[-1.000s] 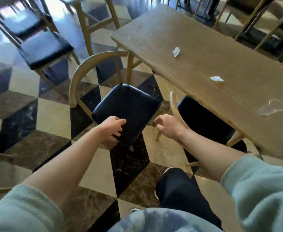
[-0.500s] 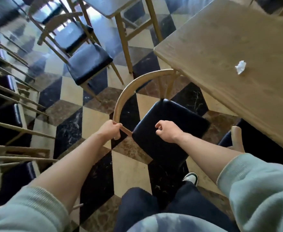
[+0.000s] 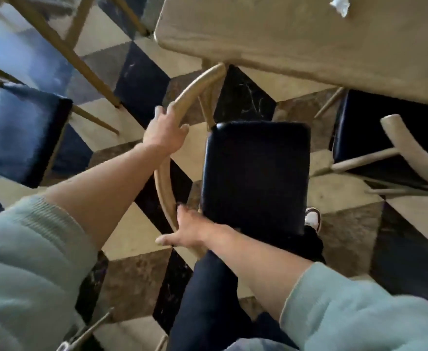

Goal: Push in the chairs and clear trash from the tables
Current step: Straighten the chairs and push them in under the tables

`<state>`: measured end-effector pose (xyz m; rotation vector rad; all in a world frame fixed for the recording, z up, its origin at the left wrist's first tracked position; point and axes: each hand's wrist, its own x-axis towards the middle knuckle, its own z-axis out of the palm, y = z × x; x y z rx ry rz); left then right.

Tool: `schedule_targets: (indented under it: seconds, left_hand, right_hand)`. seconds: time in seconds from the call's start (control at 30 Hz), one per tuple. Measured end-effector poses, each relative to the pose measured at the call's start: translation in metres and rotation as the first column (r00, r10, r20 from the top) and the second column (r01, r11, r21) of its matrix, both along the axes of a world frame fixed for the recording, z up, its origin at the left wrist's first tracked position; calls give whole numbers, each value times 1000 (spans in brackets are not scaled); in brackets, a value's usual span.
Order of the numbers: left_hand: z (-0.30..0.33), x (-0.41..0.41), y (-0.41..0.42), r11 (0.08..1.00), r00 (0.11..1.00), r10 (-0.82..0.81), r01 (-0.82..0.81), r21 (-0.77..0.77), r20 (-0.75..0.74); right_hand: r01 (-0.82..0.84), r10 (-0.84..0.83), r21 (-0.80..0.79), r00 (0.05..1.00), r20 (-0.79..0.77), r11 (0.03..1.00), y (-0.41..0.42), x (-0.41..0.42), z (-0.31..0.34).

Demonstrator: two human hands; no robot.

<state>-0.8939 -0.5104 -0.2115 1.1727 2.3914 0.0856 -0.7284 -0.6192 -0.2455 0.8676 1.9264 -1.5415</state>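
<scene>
— Head view: where sits the chair (image 3: 254, 173), and pointing which way?
— At centre, just near of the desk (image 3: 296, 44). Black seat cushion long from near to far, far edge toward the desk corner, not yet under it. Curved wooden back rail (image 3: 168, 158) on the left side of the seat, arcing from near up to the desk edge, so facing right.
— And the hands?
— Left hand (image 3: 166, 134) wrapped over the far stretch of the rail, fingers curled round the wood, thumb on the seat side. Right hand (image 3: 189, 230) at the near end of the rail, by the near left corner of the seat; blurred, thumb stretched left, fingers seemingly round the rail, though hard to tell for certain.
— Counts?
— Two hands, both on the one chair. Three chairs with dark seats: the held one, a second chair (image 3: 385, 145) to the right with seat partly under the desk, a third chair (image 3: 17, 133) at far left, apart. One desk in front. One crumpled white tissue (image 3: 339, 5) on the desk top at the far right edge. One shoe (image 3: 313, 219) on the checkered floor (image 3: 131, 236), just right of the seat's near corner.
</scene>
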Motion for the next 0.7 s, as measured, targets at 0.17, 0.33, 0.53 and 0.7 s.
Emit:
schedule_targets:
  seconds: [0.17, 0.33, 0.53, 0.7]
  left_hand:
    - [-15, -37, 29, 995, 997, -58, 61, -76, 46]
    - [-7, -40, 33, 992, 993, -65, 75, -104, 96]
    - [-3, -46, 13, 986, 988, 76, -54, -160, 136]
    - [5, -53, -3, 943, 899, 321, -275, -187, 297]
  right_hand:
    - [89, -86, 78, 996, -31, 993, -5, -4, -5]
    - [14, -20, 134, 999, 44, 991, 4, 3, 0]
    - [-98, 65, 202, 985, 160, 974, 23, 35, 1]
    - [-129, 81, 273, 980, 182, 953, 67, 73, 8]
